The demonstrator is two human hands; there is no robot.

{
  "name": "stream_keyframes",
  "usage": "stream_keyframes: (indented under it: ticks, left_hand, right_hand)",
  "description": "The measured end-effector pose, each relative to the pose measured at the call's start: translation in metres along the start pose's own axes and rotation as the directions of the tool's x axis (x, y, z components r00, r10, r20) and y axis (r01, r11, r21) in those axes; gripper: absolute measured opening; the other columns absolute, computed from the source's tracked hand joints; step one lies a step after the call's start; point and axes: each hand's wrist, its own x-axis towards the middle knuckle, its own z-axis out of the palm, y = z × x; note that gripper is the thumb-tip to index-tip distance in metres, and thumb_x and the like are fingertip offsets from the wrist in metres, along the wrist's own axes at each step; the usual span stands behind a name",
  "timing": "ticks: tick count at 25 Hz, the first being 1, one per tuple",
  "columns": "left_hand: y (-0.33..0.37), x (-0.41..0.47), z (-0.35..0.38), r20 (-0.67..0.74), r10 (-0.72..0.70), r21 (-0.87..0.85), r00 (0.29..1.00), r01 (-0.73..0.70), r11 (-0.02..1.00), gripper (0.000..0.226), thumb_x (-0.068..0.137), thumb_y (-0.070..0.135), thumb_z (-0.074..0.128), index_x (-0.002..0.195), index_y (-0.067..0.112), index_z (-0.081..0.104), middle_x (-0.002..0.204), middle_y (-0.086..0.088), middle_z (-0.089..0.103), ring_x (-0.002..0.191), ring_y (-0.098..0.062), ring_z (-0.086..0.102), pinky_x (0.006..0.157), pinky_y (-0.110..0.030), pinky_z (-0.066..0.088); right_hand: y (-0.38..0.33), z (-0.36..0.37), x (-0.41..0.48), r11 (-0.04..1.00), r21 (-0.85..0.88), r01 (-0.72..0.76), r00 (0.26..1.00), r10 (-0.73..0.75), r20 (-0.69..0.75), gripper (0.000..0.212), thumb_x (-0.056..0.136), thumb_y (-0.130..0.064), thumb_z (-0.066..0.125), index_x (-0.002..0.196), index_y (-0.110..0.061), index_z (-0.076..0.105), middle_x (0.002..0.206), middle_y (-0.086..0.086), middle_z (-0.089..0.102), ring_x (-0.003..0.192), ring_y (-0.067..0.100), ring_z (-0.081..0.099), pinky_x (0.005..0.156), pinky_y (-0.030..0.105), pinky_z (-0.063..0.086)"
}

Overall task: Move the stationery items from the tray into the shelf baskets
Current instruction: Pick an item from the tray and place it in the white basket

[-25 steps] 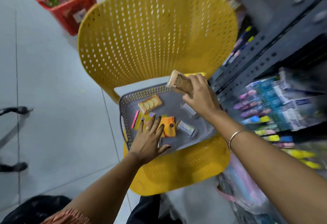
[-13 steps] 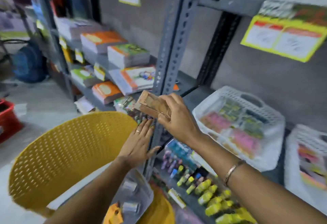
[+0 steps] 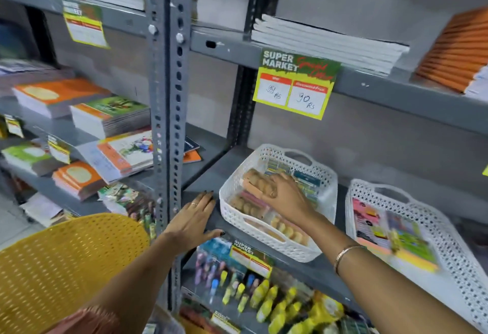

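Observation:
My right hand (image 3: 286, 196) reaches into a white perforated basket (image 3: 266, 236) on the grey shelf and grips a tan eraser pack (image 3: 254, 181) lying on top of similar packs inside. My left hand (image 3: 194, 218) lies flat and open on the shelf's front edge (image 3: 211, 224), just left of the basket. A second white basket (image 3: 454, 249) with colourful sticky-note packs stands to the right. The tray is out of view.
A yellow perforated chair back (image 3: 66, 262) is at the lower left. A grey slotted upright (image 3: 166, 122) stands between the shelf bays. Notebook stacks (image 3: 105, 117) fill the left shelves. Highlighters (image 3: 264, 296) lie on the shelf below. A price tag (image 3: 295, 88) hangs above.
The view lifted from the tray on the chair to the shelf. My right hand carried the eraser pack up into the white basket. My left hand left the tray and settled on the shelf edge.

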Motion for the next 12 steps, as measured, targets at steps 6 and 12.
stream_keyframes:
  ticks: [6,12]
  left_hand:
    - [-0.006,0.004,0.010,0.010,0.065,0.009,0.998,-0.065,0.998,0.093,0.078,0.072,0.023,0.141,0.005,0.032,0.146,-0.016,0.035,0.133,-0.029,0.032,0.108,-0.042,0.024]
    - [-0.006,0.001,0.026,-0.020,0.039,-0.010,0.999,-0.040,0.999,0.080,0.082,0.068,0.034,0.133,0.007,0.046,0.134,-0.013,0.050,0.124,-0.029,0.044,0.105,-0.046,0.029]
  right_hand:
    - [0.005,0.036,0.006,0.999,-0.027,-0.029,0.987,0.033,0.155,0.060,0.083,-0.037,0.060,0.132,-0.008,0.042,0.135,0.014,0.048,0.125,0.027,0.043,0.099,0.034,0.040]
    - [0.003,0.047,0.011,1.000,0.013,-0.001,0.972,-0.002,0.234,0.070,0.081,-0.037,0.064,0.140,-0.015,0.032,0.145,0.010,0.041,0.132,0.025,0.039,0.108,0.034,0.035]
